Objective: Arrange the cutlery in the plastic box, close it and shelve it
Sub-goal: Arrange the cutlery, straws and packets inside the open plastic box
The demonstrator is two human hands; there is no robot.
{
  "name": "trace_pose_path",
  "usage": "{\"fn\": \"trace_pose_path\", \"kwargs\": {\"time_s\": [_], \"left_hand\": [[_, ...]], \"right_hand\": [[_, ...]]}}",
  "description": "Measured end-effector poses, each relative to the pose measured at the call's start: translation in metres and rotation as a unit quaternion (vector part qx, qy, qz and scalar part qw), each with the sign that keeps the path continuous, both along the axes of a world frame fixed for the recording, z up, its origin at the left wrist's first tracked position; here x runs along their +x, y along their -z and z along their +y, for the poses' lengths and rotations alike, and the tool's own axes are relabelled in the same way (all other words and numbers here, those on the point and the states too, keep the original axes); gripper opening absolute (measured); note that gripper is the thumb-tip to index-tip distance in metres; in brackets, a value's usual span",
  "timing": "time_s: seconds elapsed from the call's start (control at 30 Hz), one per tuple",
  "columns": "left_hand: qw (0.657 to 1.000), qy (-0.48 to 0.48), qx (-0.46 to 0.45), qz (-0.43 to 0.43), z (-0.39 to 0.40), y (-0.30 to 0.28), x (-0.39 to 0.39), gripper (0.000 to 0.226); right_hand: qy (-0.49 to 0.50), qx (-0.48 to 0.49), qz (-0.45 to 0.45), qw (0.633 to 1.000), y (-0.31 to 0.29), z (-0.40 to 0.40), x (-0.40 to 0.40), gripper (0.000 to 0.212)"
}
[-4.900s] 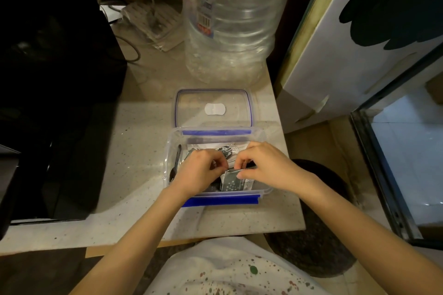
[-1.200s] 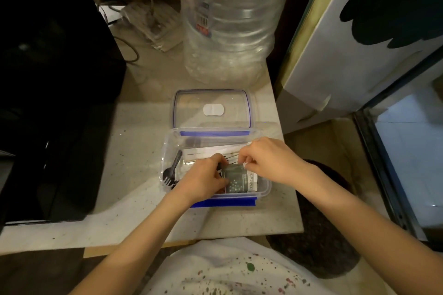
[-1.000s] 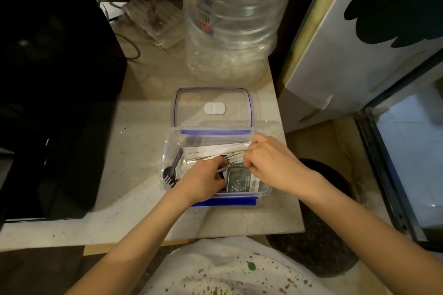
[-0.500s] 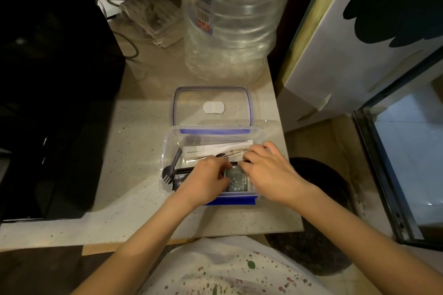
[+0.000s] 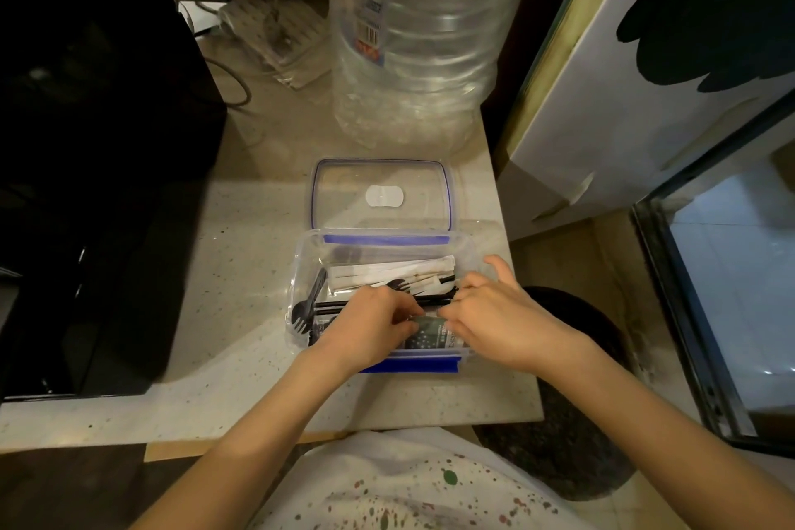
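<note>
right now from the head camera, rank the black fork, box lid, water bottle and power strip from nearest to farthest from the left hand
1. Black fork, just left of the left hand, inside the box.
2. Box lid, flat behind the box.
3. Water bottle, standing behind the lid.
4. Power strip, far back left.

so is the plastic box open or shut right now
Open. The lid lies flat on the counter behind the plastic box, and both hands, left hand and right hand, reach inside among the cutlery.
</note>
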State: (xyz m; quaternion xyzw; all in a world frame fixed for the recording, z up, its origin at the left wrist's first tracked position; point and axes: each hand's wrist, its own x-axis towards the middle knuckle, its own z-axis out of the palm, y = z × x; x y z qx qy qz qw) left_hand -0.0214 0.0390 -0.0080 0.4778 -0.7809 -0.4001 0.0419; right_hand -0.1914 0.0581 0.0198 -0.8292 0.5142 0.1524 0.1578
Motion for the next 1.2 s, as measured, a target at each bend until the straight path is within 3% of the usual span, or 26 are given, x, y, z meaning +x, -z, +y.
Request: {"fn": "trace_pose_path", "kwargs": {"time_s": [0.2,0.37,0.53,0.67,0.77,0.9,1.2], "left_hand": [[0.998,0.043,0.019,-0.036,-0.003,0.004,0.000,0.025],[0.998,0.048,0.002,-0.049,-0.014,-0.002,0.019,0.030],[0.989,0.119,-0.002,-0.093,-0.018,-0.004,0.028,0.024],[0.985,0.142,-0.023,-0.100,-0.020,-0.004,0.019,0.033],[0.980,0.152,-0.059,-0.114,-0.023,-0.003,0.009,0.038],[0.970,0.179,-0.077,-0.146,-0.023,-0.001,0.004,0.023],[0.950,0.245,-0.108,-0.162,-0.025,-0.005,0.011,0.022]], "right_hand": [[0.004,0.009,0.004,1.000,-0.003,-0.003,0.000,0.020],[0.013,0.005,-0.025,1.000,-0.002,-0.008,-0.006,0.019],[0.037,-0.036,-0.078,0.996,-0.005,-0.017,-0.015,0.019],[0.122,-0.003,-0.148,0.981,-0.021,-0.028,-0.023,0.021],[0.134,0.016,-0.154,0.979,-0.024,-0.032,-0.029,0.017],[0.147,0.071,-0.179,0.970,-0.024,-0.032,-0.028,0.019],[0.143,0.151,-0.137,0.969,-0.026,-0.040,-0.018,0.014]]}}
